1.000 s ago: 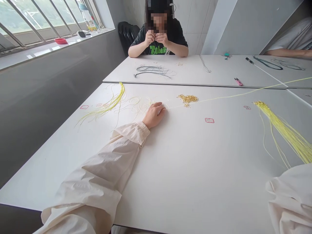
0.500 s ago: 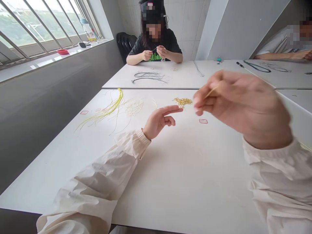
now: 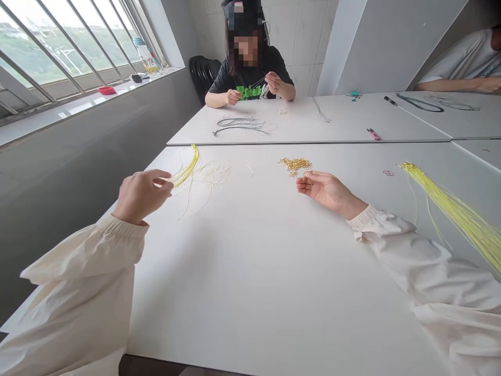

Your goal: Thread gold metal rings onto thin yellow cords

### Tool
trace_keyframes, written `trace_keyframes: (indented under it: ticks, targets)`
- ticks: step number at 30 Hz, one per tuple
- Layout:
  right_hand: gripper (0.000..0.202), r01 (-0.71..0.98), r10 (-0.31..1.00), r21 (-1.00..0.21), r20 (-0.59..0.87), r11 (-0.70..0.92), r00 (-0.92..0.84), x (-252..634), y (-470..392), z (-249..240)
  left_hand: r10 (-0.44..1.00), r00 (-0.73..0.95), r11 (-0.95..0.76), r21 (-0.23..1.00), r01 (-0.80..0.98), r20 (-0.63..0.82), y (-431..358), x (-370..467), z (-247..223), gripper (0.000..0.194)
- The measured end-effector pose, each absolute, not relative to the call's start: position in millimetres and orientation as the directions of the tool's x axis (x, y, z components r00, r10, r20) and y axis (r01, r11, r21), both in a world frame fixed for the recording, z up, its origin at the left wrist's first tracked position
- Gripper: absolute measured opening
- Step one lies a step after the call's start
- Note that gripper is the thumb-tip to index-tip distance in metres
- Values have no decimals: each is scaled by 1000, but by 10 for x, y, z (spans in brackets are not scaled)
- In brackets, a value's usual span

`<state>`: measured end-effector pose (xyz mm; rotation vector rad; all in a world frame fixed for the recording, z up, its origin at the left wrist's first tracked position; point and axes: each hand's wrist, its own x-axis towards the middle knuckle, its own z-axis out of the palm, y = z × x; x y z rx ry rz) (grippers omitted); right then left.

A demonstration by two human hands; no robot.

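My left hand (image 3: 144, 194) is at the left of the white table, palm down, its bent thumb and forefinger a little apart. Its fingertips are beside a bundle of yellow cords (image 3: 191, 168), with pale loose strands (image 3: 215, 175) spreading to the right of it. On the other side, my right hand (image 3: 326, 192) has thumb and forefinger pinched together at the near edge of a pile of small gold metal pieces (image 3: 295, 164). A tiny gold piece seems to be in that pinch; its exact shape is too small to tell.
A larger bundle of yellow cords (image 3: 450, 203) lies at the right, near a small red-edged label (image 3: 388, 173). Pink snips (image 3: 373, 134) and dark cords (image 3: 240, 124) are on the far table. A co-worker (image 3: 250, 73) sits opposite, holding a thin strand.
My left hand has moved left from beside the gold pieces to the yellow cords. My right hand, earlier raised with a thin yellowish strand in it, is lowered at the gold pile.
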<state>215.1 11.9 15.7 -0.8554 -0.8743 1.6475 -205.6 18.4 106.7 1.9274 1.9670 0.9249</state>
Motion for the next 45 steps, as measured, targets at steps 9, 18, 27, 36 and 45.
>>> trace_keyframes:
  ticks: [9, 18, 27, 36, 45]
  targets:
    - [20, -296, 866, -929, -48, -222, -498, 1758, -122, 54, 919, 390, -61, 955, 291, -60, -113, -547, 754, 48]
    - [24, 30, 968, -976, 209, 215, -141, 1788, -109, -75, 871, 490, 83, 995, -51, -47, 225, 133, 92, 38]
    - [16, 316, 952, -907, 304, 278, 36, 1996, 276, -168, 908, 408, -194, 956, 218, 91, 260, 90, 44, 31]
    - [19, 675, 903, -673, 430, 302, 25, 2143, 463, -275, 962, 268, -85, 985, 148, 43, 263, 80, 42, 31]
    - [12, 654, 904, -720, 407, 232, 127, 2171, 411, -253, 969, 245, -63, 994, 89, 39, 260, 68, 21, 30]
